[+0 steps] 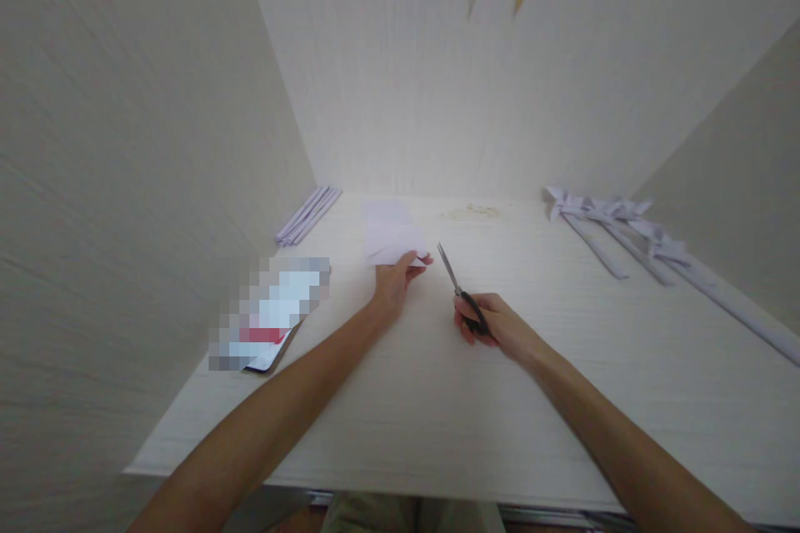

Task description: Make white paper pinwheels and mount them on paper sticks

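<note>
The left hand [395,283] pinches the near edge of a folded white paper [392,240] lying at twelve o'clock; the right hand [493,325] grips scissors [459,291], blades aimed eleven o'clock, just beside it.

Left hand [395,283] is pinching a white paper sheet [392,240] lying on the desk [437,400]; right hand [493,326] is gripping scissors [455,283], blades pointing toward the sheet.

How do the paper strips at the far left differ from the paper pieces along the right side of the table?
The left strips are plain, straight and bundled close against the wall; the right pieces are spread apart. The left strips are short; the right pieces run longer and carry folded, bow-like ends. Both are pale lilac-white paper lying flat on the table.
</note>
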Available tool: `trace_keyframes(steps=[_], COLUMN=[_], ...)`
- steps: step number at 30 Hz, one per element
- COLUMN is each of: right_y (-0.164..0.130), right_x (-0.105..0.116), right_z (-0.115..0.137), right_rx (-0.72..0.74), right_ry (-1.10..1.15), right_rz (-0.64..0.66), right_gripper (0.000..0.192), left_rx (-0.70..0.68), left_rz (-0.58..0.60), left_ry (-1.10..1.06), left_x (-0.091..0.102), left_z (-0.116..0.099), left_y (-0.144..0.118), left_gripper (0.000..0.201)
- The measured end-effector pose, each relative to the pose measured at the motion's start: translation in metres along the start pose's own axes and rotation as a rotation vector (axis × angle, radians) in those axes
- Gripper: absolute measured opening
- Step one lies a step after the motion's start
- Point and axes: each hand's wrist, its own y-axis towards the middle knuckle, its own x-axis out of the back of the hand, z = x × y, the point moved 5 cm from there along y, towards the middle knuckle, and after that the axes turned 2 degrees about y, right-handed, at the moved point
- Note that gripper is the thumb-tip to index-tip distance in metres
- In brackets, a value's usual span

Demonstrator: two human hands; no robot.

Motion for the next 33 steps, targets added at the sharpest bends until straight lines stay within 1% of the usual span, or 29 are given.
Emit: trace_keyframes(steps=[3,7,13,18,23,29,33], right_y=[-0.0034,-0.0056,-0.0053,-0.0074,-0.0061,-0.0052,-0.0062], right_x=[-0.0029,-0.0049,-0.0038,-0.003,-0.0007,-0.0005,-0.0009], right_z=[0.0022,0.0034,0.0032,0.0034,-0.0011,-0.0028,-0.0015], right_rx=[-0.035,-0.069,-0.097,-0.086,-0.078,-0.072,-0.079], right_ry=[-0.066,-0.11,-0.09,-0.073,-0.051,-0.045,-0.041], right_rz=[0.06,0.098,0.091,0.108,0.113,0.121,0.115], right_gripper=[0.042,0.041,0.041,0.045,0.042,0.041,0.042], left_rx=[0.009,0.036,0.061,0.043,0.026,0.019,0.018], left_rz=[-0.007,-0.015,-0.004,0.031,0.076,0.089,0.094], left_ry=[-0.037,-0.054,-0.044,-0.029,-0.014,-0.003,0.011], left_x=[0.0008,0.0006,-0.0001,0.0,-0.0011,-0.0021,-0.0021], left_z=[0.0007,0.0023,0.0028,0.0012,-0.0006,-0.0016,-0.0021], left_y=[0.0008,0.0014,0.0007,0.002,0.0029,0.0035,0.0041], left_gripper=[0.012,0.011,0.012,0.012,0.011,0.016,0.015])
